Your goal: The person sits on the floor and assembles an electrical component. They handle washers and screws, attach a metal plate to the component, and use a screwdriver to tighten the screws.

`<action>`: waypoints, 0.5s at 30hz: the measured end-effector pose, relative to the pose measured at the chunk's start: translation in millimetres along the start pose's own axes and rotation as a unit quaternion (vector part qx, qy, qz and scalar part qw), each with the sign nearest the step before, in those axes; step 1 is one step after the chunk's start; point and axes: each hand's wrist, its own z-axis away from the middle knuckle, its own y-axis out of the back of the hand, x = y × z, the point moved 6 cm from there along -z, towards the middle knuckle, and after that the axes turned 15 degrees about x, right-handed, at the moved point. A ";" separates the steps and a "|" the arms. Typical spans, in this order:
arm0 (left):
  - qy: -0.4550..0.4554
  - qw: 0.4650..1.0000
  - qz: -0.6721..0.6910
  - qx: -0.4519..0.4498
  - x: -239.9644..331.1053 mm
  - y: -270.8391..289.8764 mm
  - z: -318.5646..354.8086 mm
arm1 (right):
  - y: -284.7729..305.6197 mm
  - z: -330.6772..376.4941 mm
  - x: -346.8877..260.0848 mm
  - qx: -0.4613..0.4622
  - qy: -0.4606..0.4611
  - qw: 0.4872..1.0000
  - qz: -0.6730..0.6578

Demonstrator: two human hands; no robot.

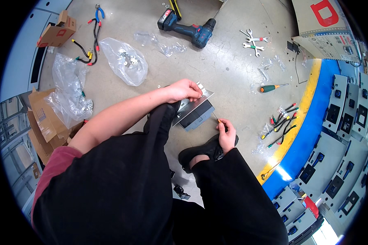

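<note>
Between my legs, a grey and black box-shaped device (198, 117) sits tilted against a bare metal plate (187, 112). Pale metal strips (200, 87) stick out past the plate's upper corner. My left hand (185, 90) reaches over the plate, its fingers pinched together beside those strips. Whatever lies between its fingertips is hidden. To the right of the device, my right hand (227, 136) is closed around a slim screwdriver (219, 121) with an orange-yellow handle end. Its thin shaft points up toward the device's right side; whether the tip touches cannot be made out.
Ahead lie a cordless drill (192, 32), a clear bag of washers (126, 61) and several wrenches (254, 42). A green-handled screwdriver (268, 88) and short black cables (281, 125) are at right, blue-handled pliers (99, 13) far left. Cardboard (45, 118) lies by my left arm.
</note>
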 end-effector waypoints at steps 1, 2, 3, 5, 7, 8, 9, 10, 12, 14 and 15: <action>-0.008 1.000 -0.009 0.008 -0.1 -0.3 0.1 | 0.1 -0.2 0.2 -0.001 0.000 1.000 0.000; -0.014 1.000 -0.014 0.014 -0.3 -0.3 0.6 | 0.0 -0.3 0.5 -0.002 -0.001 1.000 0.001; -0.021 0.999 -0.019 0.021 -0.7 -0.1 1.4 | -0.4 -0.3 0.9 0.000 -0.002 1.000 0.001; -0.028 0.999 -0.030 0.029 0.9 -2.9 3.0 | 1.0 0.0 3.6 0.005 -0.005 1.000 0.002; -0.029 0.998 -0.042 0.038 1.0 -3.1 4.1 | 0.8 -0.8 6.0 0.007 -0.004 1.000 0.005; -0.028 0.998 -0.045 0.038 0.9 -2.7 4.1 | 0.5 -1.1 7.2 0.008 -0.004 1.000 0.006; -0.028 0.998 -0.048 0.037 1.0 -2.2 3.9 | 0.9 -1.1 9.0 0.012 -0.007 1.000 0.014; -0.027 0.998 -0.052 0.036 1.1 -2.2 3.8 | 0.9 -0.9 9.6 0.016 -0.011 1.000 0.022; -0.013 0.997 -0.064 0.045 -0.3 -1.2 3.3 | 0.6 -0.8 9.6 0.018 -0.013 0.999 0.024; 0.002 0.997 -0.070 0.045 -1.3 -0.9 2.1 | 1.0 -0.6 9.3 0.016 -0.011 1.000 0.013; 0.010 0.997 -0.070 0.041 -1.3 -0.2 1.5 | 1.4 -0.6 8.9 0.013 -0.009 1.000 0.007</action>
